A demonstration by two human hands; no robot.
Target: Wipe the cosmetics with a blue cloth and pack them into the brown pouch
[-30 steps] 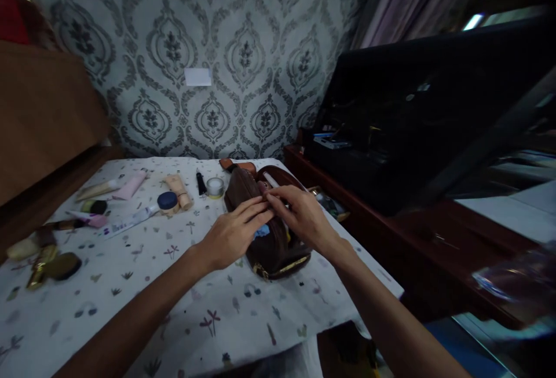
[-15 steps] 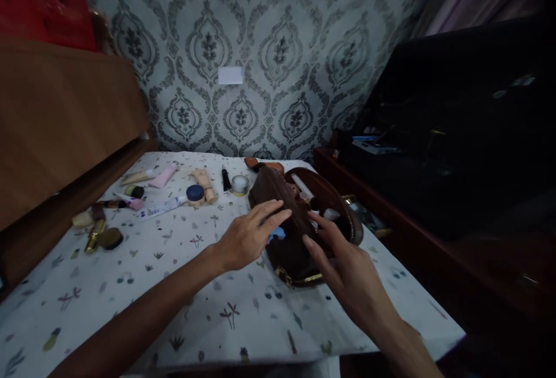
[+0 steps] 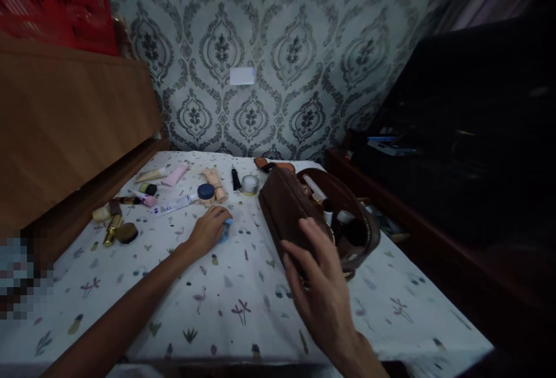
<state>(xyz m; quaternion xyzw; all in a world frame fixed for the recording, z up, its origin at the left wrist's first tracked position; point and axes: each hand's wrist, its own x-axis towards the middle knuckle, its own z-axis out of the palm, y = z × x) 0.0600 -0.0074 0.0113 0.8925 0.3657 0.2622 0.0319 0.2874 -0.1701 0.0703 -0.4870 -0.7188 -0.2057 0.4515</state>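
**Blue Item Pressed to the Cloth, Brown Pouch Steadied**

A small blue object (image 3: 226,230) is covered by the left hand (image 3: 209,230) on the white, flower-printed tablecloth (image 3: 234,303); the fingers are curled down over it, so that only its right edge can be seen, and what it is cannot be told. The open brown leather toiletry pouch (image 3: 304,216) is lain well to its right, and its near side is met by the spread, flat fingers of the right hand (image 3: 319,285), by which nothing is held. Tubes, a blue-lidded jar (image 3: 205,192) and a small clear jar (image 3: 250,184) are scattered near the patterned wall.
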